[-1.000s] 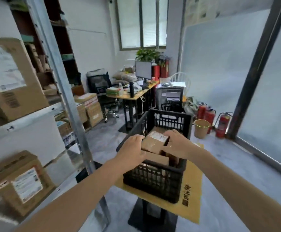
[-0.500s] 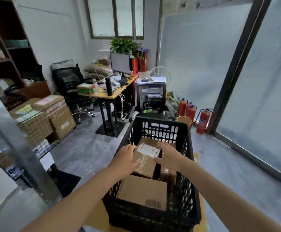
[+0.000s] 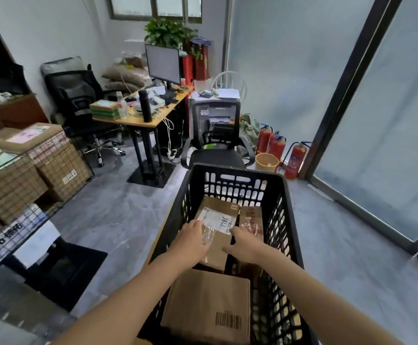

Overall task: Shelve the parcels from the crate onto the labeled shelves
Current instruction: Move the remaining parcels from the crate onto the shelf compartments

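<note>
Inside crate [image 3: 235, 170], left hand [image 3: 193, 241] and right hand [image 3: 244, 245] still clasping 1 parcel [image 3: 217, 220], seemingly lower.

crate [image 3: 287, 220]: near rim cut off at bottom edge | labelled parcel [image 3: 218, 247]: sides covered by left grip [image 3: 191, 241] and right grip [image 3: 245, 244]; fine print unreadable | shelf frame [image 3: 6, 295]: lower left, blurred

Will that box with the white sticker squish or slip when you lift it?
Probably stays stiff: the box is cardboard with square edges. Its shiny tape may feel slippery. It looks small, so likely light.
</note>
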